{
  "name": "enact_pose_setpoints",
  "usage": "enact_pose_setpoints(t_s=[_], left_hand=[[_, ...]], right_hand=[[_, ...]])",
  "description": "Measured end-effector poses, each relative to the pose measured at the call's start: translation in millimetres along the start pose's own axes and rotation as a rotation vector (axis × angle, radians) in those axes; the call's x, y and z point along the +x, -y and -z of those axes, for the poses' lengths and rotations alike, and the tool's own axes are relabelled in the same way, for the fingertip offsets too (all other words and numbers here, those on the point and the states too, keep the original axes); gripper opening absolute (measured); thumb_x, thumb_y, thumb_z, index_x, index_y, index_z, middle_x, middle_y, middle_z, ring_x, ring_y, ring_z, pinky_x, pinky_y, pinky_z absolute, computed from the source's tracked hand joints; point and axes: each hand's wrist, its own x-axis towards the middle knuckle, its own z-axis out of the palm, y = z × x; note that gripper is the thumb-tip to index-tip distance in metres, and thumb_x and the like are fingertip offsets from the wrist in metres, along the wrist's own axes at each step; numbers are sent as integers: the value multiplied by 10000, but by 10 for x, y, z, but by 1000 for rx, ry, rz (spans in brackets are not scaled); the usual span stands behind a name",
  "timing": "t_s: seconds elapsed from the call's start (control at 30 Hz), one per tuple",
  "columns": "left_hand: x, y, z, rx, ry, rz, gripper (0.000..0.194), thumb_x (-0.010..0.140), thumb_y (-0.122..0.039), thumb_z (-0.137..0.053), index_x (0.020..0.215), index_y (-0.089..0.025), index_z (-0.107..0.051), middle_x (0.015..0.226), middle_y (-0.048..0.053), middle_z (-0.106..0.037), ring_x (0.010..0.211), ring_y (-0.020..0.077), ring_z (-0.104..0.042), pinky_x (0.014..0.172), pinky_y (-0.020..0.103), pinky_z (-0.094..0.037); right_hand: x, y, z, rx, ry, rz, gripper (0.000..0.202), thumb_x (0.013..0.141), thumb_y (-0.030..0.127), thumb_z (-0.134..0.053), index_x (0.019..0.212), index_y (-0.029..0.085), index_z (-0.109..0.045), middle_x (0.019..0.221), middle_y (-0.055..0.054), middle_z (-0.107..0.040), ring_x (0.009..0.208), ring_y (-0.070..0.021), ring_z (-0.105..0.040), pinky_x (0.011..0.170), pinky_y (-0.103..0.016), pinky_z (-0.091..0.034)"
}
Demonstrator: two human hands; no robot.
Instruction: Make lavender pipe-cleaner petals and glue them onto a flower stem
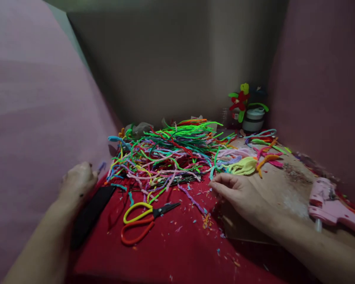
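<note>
Pipe cleaners (172,152) lie heaped between left fingers (92,177) and right fingers (225,190).

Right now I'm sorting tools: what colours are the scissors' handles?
One yellow handle, one orange-red handle on the scissors; head view.

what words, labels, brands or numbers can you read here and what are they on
No readable text anywhere.
Pale patch below the red flower: possibly a label, too small to read.
Pink glue gun: no legible marking.
Scissors: no lettering visible.
Lidded container: none legible.
</note>
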Motion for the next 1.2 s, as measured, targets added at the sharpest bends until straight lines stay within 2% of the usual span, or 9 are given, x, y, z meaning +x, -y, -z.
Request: enact_pose_setpoints(t_s=[0.1, 0.17, 0.27, 0.4, 0.5, 0.6, 0.73, 0.97, 1.2], left_hand=[[25, -3, -92, 99, -149, 49, 160, 723, -243, -515, 570, -218, -557, 396, -71, -495, 366, 88, -466, 398, 211, -214], [89, -145, -223, 120, -149, 60, 125, 732, -260, -532, 690, -240, -648, 578, -56, -639, 542, 131, -591, 485, 213, -361], [248, -430, -471, 70, -26, 1, 146, 759, -283, -546, 796, -213, -668, 778, 9, -695, 715, 169, -632, 647, 245, -454], [516, -677, -814, -6, 120, -187, 204, 823, -232, -452, 849, -178, -647, 882, 58, -666, 816, 169, -613, 735, 260, -462], [703, -685, -1035, 92, 159, -312, 242, 859, -228, -407, 912, -173, -636, 962, 86, -642, 896, 188, -575, 789, 296, -451], [832, -605, -1180, 139, 192, -360, 206, 842, -231, -443, 846, -174, -641, 946, 103, -628, 903, 223, -533, 788, 335, -435], [877, -518, -1223, 173, 229, -389, 219, 842, -197, -422, 734, -180, -611, 842, 91, -613, 802, 214, -502, 717, 335, -415], [871, -518, -1172, 216, 274, -417, 233, 881, -238, -376, 809, -199, -594, 780, 56, -610, 741, 191, -513, 676, 297, -394], [944, -509, -1230, 258, 367, -474, 202, 835, -271, -457, 709, -183, -588, 779, 66, -587, 746, 194, -508, 695, 313, -402]], right_hand=[[5, 16, 0, -19, -5, -10, 185, 756, 309, -554, 639, 167, -540, 562, 34, -446, 529, -94, -374, 500, -227, -309], [-3, 50, 2, -66, -5, -9, 189, 765, 309, -546, 639, 167, -547, 572, 29, -459, 548, -100, -397, 520, -228, -328], [-28, 93, 4, -154, -7, 17, 187, 770, 316, -540, 651, 175, -568, 590, 17, -494, 576, -116, -438, 550, -236, -358], [-57, 103, -6, -210, 10, 43, 197, 792, 338, -517, 691, 189, -597, 635, -3, -556, 618, -136, -492, 588, -249, -395], [-66, 102, -16, -215, 20, 43, 212, 798, 351, -509, 708, 188, -612, 642, -11, -564, 622, -138, -500, 594, -254, -404], [-80, 130, -16, -190, 12, 39, 218, 797, 346, -506, 719, 176, -618, 635, -12, -547, 602, -126, -480, 573, -250, -398], [-117, 268, 3, -206, 72, 7, 211, 786, 314, -494, 719, 162, -624, 626, -22, -557, 591, -124, -485, 568, -250, -400], [-177, 562, 37, -358, 272, 12, 172, 766, 171, -500, 703, 147, -658, 632, -40, -617, 587, -115, -534, 554, -218, -404], [-199, 620, 92, -408, 313, 80, 183, 781, 134, -513, 724, 129, -687, 657, -50, -649, 601, -102, -561, 565, -193, -410]])
